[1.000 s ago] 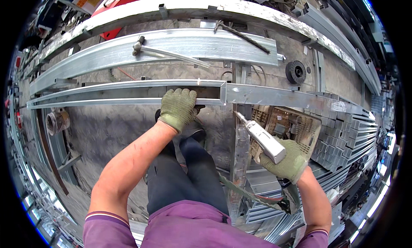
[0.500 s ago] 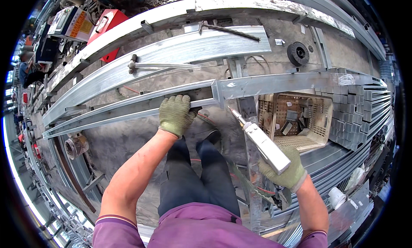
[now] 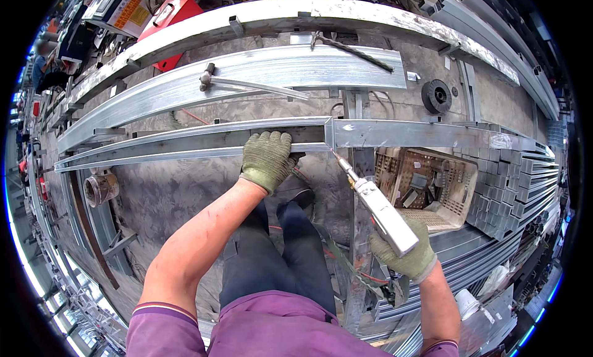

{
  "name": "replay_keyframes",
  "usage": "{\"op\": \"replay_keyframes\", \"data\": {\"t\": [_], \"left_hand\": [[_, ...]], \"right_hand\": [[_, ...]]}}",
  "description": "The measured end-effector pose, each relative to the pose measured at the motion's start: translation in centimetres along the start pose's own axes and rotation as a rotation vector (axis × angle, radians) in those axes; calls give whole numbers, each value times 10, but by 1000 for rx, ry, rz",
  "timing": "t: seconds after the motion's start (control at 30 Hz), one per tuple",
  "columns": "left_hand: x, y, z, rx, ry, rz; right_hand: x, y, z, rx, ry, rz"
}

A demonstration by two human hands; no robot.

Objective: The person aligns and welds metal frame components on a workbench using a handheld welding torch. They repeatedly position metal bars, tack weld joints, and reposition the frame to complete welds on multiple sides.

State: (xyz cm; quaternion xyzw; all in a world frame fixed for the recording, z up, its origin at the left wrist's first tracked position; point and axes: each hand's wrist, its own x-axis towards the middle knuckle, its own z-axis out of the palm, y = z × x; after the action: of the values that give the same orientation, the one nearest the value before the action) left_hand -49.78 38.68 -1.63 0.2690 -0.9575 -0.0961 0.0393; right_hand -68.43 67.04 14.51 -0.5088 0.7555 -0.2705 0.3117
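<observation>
Nearer now to the near corner [image 3: 329,147] of a long silver metal frame [image 3: 247,124], the tapered nose [image 3: 345,165] of a silver-white, box-bodied tool [image 3: 388,217], clasped by the olive-gloved right hand [image 3: 410,253], likely needs steady aim, while the olive-gloved left hand [image 3: 265,160] grips the frame's near rail [image 3: 225,152].

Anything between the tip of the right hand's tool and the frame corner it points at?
Nothing visible. The silver tool in the right hand has its tip at the near corner of the metal frame, contact unclear; the left hand lies over the near rail, off to the left.
</observation>
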Motion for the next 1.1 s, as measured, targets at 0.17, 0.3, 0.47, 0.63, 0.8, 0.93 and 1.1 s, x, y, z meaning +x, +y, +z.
{"op": "replay_keyframes", "data": {"t": [0.17,0.3,0.47,0.63,0.8,0.93,1.1], "left_hand": [[1,0,-1,8,-22,-2],[0,1,-2,9,-20,1],[-1,0,0,-1,-11,5],[1,2,-3,2,-23,-5],[-1,1,-4,12,-33,2],[0,-2,-3,4,-18,26],[1,0,-4,-4,-29,-8]], "right_hand": [[5,-2,2,16,18,21],[5,-1,3,27,9,53],[7,0,4,-52,20,-26],[8,2,5,-121,7,-39],[7,0,5,-124,-20,-2],[6,1,8,-165,-22,7],[-1,1,11,-101,-30,108]]}}
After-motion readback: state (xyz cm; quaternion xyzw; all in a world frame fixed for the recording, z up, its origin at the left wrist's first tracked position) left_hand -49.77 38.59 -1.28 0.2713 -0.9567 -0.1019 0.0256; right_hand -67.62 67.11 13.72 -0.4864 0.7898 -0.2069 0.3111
